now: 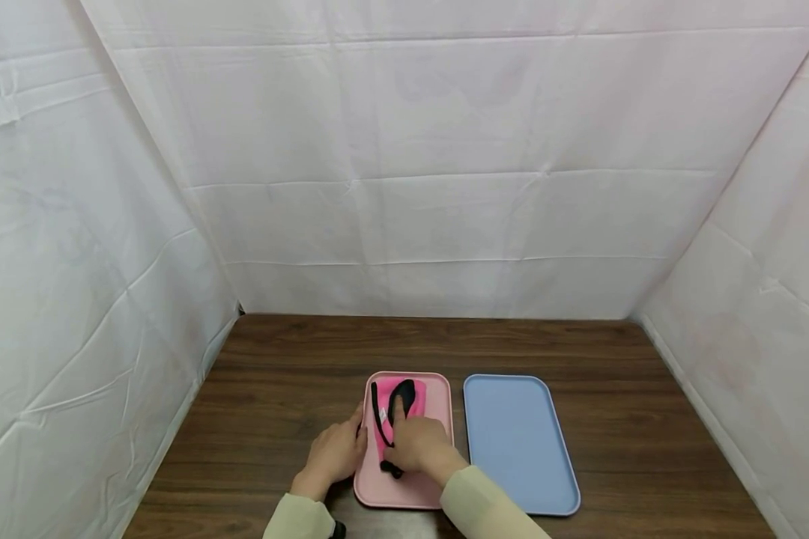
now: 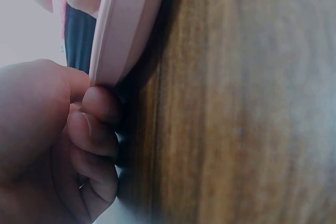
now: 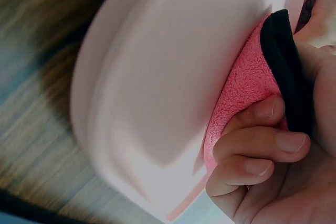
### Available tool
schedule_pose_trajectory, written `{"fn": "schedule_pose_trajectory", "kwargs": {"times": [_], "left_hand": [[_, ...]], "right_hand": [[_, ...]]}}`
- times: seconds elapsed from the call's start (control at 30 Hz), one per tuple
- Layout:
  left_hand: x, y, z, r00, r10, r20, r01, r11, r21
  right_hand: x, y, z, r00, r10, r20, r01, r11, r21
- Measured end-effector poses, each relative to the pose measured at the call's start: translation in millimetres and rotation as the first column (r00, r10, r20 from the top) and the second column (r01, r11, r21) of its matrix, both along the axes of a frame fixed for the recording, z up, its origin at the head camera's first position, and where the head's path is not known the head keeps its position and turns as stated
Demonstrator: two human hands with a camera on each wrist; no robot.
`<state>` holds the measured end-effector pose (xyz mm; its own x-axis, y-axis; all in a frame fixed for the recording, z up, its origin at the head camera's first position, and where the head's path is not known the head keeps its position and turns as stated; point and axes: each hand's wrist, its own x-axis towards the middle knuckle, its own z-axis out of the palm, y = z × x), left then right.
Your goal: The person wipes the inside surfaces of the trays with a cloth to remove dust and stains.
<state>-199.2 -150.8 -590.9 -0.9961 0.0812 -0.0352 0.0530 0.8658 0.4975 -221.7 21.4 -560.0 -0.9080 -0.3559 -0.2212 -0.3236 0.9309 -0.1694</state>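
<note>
A pink terry-like cloth item [image 1: 419, 404] with black edging and a black oval part [image 1: 404, 388] lies in a pink tray [image 1: 404, 495]. My right hand [image 1: 418, 443] is over it, index finger stretched onto the black oval and thumb near the lower black end. Seen from the right wrist, its other fingers [image 3: 262, 145] curl beside the pink cloth [image 3: 244, 87]. My left hand [image 1: 337, 451] holds the tray's left rim; in the left wrist view, the thumb and bent fingers [image 2: 94, 129] meet at the tray edge [image 2: 118, 40]. The cloth's exact kind is unclear.
To the right of the pink tray lies a blue tray [image 1: 520, 442], a narrow gap between them. Both are on a dark wooden table [image 1: 276, 374]. White sheets [image 1: 404, 224] enclose the table at the back and both sides.
</note>
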Motion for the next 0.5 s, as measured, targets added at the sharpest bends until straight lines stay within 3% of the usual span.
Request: {"fn": "schedule_pose_trajectory", "kwargs": {"times": [0.5], "left_hand": [[-0.3, 0.1, -0.2, 1.0, 0.0, -0.001, -0.001, 1.0, -0.014]], "right_hand": [[9.6, -20.7, -4.1, 0.994, -0.112, -0.007, 0.112, 0.993, -0.04]]}}
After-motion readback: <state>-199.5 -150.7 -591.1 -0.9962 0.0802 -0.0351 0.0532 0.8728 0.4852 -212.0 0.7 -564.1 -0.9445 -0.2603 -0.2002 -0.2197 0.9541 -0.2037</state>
